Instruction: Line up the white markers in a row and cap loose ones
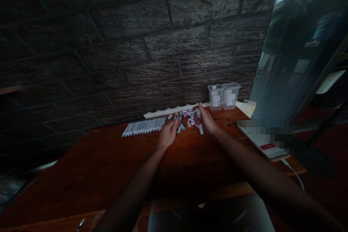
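My right hand (206,120) has its fingers wrapped around a white marker (201,129), held nearly upright with a green part showing at the top. To the left, my left hand (168,134) reaches down to the table with thumb and fingertips drawn together. Its fingertips are at the small white pieces, and whatever they pinch is too small and dark to make out. Short white pieces with coloured ends, which look like marker caps (189,121), lie scattered between my hands. Beside my left hand, several white markers (144,127) lie side by side in a row.
Two clear plastic containers (230,96) with labels stand at the back right. A pale wavy-edged strip (174,110) runs along the wall. On the right, a tablet-like device (274,148) with a white cable (295,177) lies on the wooden table (108,163). A brick wall rises behind.
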Demonstrator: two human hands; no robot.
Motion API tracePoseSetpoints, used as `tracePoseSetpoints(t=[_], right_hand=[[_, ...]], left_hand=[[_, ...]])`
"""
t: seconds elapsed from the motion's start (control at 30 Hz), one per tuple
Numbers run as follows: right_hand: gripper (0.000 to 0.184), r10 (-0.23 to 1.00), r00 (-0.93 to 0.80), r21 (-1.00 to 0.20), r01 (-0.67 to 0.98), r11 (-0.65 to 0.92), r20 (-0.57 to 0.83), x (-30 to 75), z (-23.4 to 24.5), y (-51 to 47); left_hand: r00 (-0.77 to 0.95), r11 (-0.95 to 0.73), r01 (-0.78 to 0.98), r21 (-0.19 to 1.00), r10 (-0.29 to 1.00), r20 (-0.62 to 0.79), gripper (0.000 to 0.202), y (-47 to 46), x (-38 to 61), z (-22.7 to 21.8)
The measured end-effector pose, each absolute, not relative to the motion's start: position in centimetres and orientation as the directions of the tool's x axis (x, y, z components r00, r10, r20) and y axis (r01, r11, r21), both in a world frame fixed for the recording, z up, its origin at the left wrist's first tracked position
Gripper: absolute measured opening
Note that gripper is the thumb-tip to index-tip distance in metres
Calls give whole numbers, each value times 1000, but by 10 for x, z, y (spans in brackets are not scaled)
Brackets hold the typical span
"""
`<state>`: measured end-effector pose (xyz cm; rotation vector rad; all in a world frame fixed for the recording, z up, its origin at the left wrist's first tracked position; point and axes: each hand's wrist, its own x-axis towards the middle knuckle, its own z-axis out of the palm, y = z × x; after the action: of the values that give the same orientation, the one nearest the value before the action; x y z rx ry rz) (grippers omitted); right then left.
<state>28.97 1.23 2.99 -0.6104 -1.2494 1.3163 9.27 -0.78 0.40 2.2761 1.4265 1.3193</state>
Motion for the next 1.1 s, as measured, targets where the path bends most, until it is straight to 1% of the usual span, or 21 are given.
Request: tracePoseSetpoints(t=[0.1, 0.17, 0.23, 0.4, 0.6, 0.7, 0.83, 0.9, 1.0, 1.1], right_hand=[[61, 935, -249, -891, -436, 125, 253, 291, 27, 18], [58, 942, -255, -890, -447, 86, 219, 291, 26, 21], [54, 951, -232, -891, -447, 83, 205, 292, 25, 22], [43, 958, -171, -875, -467, 128, 231, 291, 28, 19], [37, 955, -164, -898, -409, 163, 248, 289, 31, 17], [39, 952, -162, -904, -388, 179, 259, 288, 29, 20], [47, 951, -180, -920, -350, 178, 252, 289, 26, 21], [50, 943, -174, -916, -339, 214, 284, 290, 25, 20], [49, 917, -191, -903, -327, 277, 351, 290, 23, 19], [44, 892, -215, -892, -320, 320, 397, 289, 23, 17]], left_hand=[[161, -530, 658, 535, 793, 588, 42, -8, 93, 4], [163, -531, 659, 533, 793, 587, 42, -9, 93, 4], [165, -535, 659, 529, 789, 592, 42, -9, 94, 5], [169, -542, 663, 517, 781, 602, 42, -9, 95, 6], [179, -541, 671, 507, 782, 597, 43, -7, 94, 4], [181, -545, 665, 512, 782, 597, 42, -7, 94, 4], [180, -546, 660, 516, 782, 597, 42, -8, 93, 3], [173, -537, 659, 527, 790, 588, 42, -7, 93, 2], [169, -538, 654, 532, 789, 590, 41, -7, 92, 2], [180, -551, 653, 520, 779, 600, 41, -7, 93, 3]])
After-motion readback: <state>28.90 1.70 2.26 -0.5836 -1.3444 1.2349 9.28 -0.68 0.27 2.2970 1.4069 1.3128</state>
